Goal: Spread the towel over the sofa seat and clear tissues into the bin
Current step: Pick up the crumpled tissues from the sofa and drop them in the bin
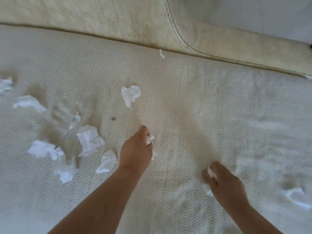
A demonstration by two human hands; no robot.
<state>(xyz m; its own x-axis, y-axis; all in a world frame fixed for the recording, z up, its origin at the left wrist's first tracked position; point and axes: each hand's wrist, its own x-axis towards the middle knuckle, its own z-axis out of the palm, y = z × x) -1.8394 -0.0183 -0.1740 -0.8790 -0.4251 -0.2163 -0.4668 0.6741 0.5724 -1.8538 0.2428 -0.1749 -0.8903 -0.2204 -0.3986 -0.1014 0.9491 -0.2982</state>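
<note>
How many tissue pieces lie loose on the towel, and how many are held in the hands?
Loose tissue pieces on the towel: about 10
Tissue pieces held: 2, one in the left hand, one in the right hand
Total: about 12

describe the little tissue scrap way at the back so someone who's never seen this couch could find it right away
Start at the dark seam where the textured seat cover meets the sofa backrest. Just below that seam, right of centre, lies the tissue scrap. It is a thin sliver, far smaller than the crumpled tissue nearer the hands, and alone at the back.
</note>
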